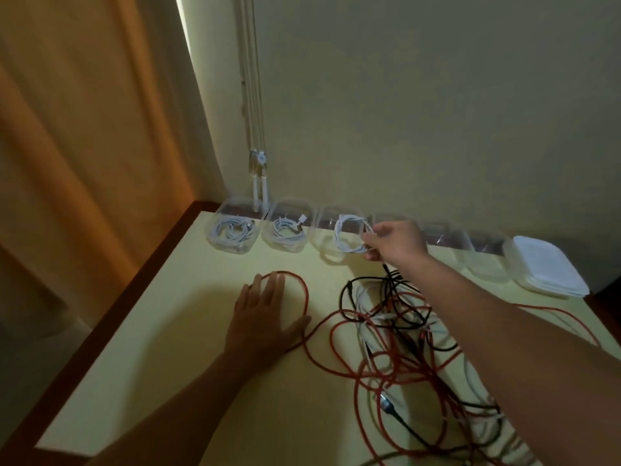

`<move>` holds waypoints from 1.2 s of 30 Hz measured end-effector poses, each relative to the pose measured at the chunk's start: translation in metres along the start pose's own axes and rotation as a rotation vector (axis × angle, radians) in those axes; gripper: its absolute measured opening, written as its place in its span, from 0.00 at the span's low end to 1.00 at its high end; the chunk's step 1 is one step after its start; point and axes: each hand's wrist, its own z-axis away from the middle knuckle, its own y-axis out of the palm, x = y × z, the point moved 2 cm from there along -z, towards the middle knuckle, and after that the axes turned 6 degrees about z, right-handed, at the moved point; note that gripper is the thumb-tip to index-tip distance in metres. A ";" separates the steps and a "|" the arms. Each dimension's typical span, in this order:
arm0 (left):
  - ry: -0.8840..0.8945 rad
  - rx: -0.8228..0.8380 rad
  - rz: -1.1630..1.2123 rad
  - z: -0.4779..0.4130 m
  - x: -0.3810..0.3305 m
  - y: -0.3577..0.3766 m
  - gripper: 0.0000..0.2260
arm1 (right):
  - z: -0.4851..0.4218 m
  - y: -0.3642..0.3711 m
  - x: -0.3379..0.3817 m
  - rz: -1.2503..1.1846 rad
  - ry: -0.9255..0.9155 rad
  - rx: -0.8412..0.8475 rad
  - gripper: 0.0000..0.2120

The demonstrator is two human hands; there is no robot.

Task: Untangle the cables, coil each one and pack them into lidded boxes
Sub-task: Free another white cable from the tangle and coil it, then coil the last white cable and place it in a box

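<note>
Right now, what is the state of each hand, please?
Left hand: open, flat on the table, fingers over a red cable loop.
Right hand: closed, holding a coiled white cable over the third box.

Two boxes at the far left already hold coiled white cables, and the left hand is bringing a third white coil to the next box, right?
Not quite: the head view shows the right hand holding the white coil at the third box. The left hand lies flat on the table by the red cable. Two boxes do hold coiled white cables.

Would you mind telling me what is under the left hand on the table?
The left hand lies flat, fingers spread, on a loop of the red cable on the table. Anything beneath the palm is covered.
</note>
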 end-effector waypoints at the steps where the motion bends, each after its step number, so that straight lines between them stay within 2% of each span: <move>1: 0.018 -0.015 -0.015 -0.002 0.003 0.004 0.44 | -0.009 0.005 0.002 -0.008 -0.005 -0.003 0.06; 3: 0.055 -0.034 -0.010 -0.006 0.005 0.007 0.43 | -0.027 0.015 0.005 0.024 -0.025 -0.020 0.04; 5: 0.079 -0.024 -0.010 -0.011 0.004 0.008 0.43 | -0.047 0.024 0.007 0.107 -0.066 -0.052 0.07; 8: 0.079 -0.029 -0.017 -0.020 0.006 0.010 0.44 | -0.073 0.035 0.010 0.379 -0.176 -0.120 0.03; 11: 0.079 -0.039 -0.025 -0.028 0.007 0.013 0.44 | -0.090 0.046 0.014 0.574 -0.277 -0.114 0.09; 19: 0.084 -0.044 -0.053 -0.039 0.008 0.016 0.43 | -0.108 0.065 0.014 0.805 -0.344 -0.028 0.16; 25: 0.086 -0.039 -0.068 -0.046 0.007 0.018 0.43 | -0.095 0.052 0.001 0.808 -0.455 -0.092 0.16; 29: 0.077 -0.028 -0.057 -0.044 0.007 0.018 0.43 | -0.062 0.026 -0.023 0.634 -0.535 -0.156 0.10; 36: 0.039 0.027 -0.079 -0.040 -0.005 0.023 0.45 | 0.024 -0.045 -0.088 0.610 -0.469 -0.195 0.12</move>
